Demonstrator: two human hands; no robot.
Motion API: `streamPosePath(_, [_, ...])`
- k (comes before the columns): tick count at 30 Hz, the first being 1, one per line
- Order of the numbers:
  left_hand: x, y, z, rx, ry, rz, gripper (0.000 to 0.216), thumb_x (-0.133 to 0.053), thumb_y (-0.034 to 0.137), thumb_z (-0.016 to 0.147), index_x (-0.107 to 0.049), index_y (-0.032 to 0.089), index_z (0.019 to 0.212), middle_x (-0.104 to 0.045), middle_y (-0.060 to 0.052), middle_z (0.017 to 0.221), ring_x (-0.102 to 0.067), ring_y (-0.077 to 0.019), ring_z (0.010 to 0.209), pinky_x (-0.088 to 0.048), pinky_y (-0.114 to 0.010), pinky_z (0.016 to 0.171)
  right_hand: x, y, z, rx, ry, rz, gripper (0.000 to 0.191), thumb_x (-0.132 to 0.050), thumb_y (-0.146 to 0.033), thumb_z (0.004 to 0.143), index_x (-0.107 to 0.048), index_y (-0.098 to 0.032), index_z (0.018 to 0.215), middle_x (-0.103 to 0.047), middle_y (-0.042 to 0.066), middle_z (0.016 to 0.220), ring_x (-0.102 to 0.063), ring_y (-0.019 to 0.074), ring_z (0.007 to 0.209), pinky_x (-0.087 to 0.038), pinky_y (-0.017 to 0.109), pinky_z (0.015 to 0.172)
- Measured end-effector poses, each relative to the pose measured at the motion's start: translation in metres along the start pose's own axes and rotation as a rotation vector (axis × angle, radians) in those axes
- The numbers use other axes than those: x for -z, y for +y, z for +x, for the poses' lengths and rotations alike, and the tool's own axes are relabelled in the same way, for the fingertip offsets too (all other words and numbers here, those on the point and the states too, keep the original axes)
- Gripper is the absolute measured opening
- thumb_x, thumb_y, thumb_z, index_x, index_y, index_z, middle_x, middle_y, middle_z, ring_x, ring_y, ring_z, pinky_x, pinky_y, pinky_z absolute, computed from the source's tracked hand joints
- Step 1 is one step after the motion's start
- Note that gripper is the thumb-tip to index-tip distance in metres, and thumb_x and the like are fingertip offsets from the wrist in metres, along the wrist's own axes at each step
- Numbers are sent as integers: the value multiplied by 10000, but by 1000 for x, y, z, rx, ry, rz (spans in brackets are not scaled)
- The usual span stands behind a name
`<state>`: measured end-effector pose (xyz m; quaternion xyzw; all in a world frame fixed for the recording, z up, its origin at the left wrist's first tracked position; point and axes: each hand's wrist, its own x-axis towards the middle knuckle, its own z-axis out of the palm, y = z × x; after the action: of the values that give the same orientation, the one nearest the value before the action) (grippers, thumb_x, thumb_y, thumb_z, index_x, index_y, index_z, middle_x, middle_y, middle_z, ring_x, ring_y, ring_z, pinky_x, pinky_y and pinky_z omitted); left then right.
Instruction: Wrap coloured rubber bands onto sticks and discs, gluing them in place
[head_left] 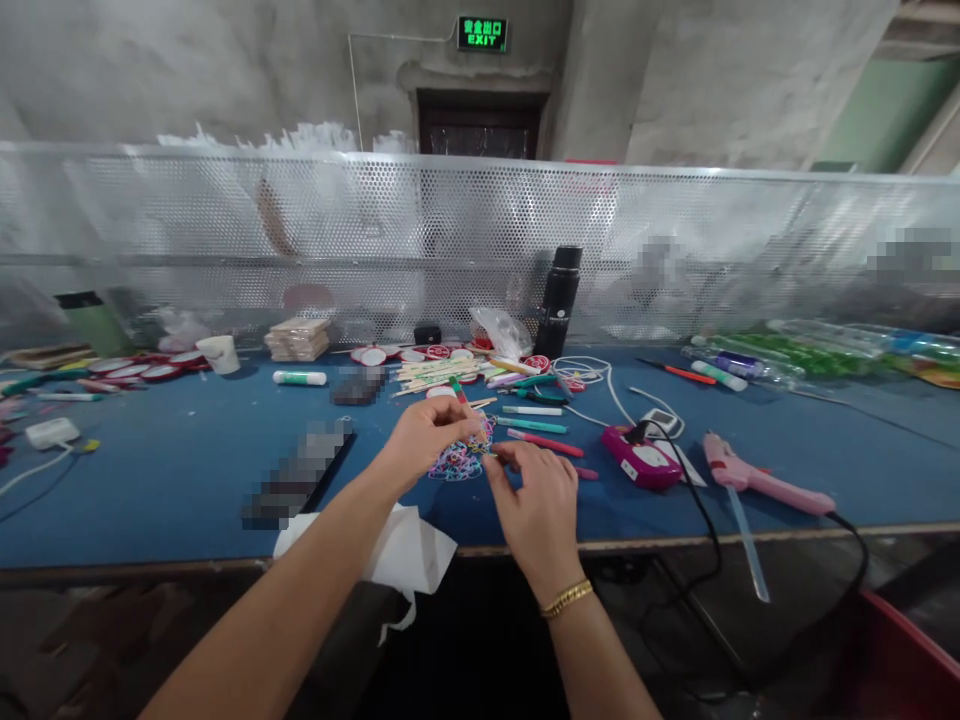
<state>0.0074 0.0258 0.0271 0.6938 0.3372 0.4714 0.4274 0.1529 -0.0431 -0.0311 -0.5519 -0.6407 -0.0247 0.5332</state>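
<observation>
There is one pink glue gun (772,483), one magenta socket (641,462), one black bottle (558,302), one green bottle (96,325), one white cup (219,355), one exit sign (482,34) and one heap of coloured loops (454,464), too tangled to count.

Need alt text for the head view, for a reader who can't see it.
A person's left hand pinches a stick with a green and red end at a colourful tangle of thin bands, the right hand close beside it, over a blue table. Pens lie beyond the right hand; farther right are a purple power socket and pink glue gun.
</observation>
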Motion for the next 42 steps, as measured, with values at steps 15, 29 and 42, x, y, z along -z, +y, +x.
streamPosePath(15, [-6,2,-4,150,-146,-27,177,-766,301,672,-690,145,705,-605,10,661,-475,-97,621,-368,-244,623,-8,10,3,-29,-126,189,237,-492,-277,955,-623,-202,773,-677,7,782,-582,169,772,-339,306,780])
streamPosePath(29, [-7,5,-5,269,-34,52,204,-751,342,702,-770,161,795,-660,-20,640,-468,-93,551,-295,-228,520,-12,-1,-1,65,73,-195,230,-573,-230,889,-567,-205,660,-612,-19,657,-522,164,723,-282,364,877])
streamPosePath(42, [-1,-4,2,232,9,73,333,-792,452,667,-781,167,838,-690,-23,696,-487,-87,561,-356,-220,535,33,11,7,90,55,-254,208,-525,-366,965,-685,-242,1013,-721,19,906,-613,169,860,-308,355,932])
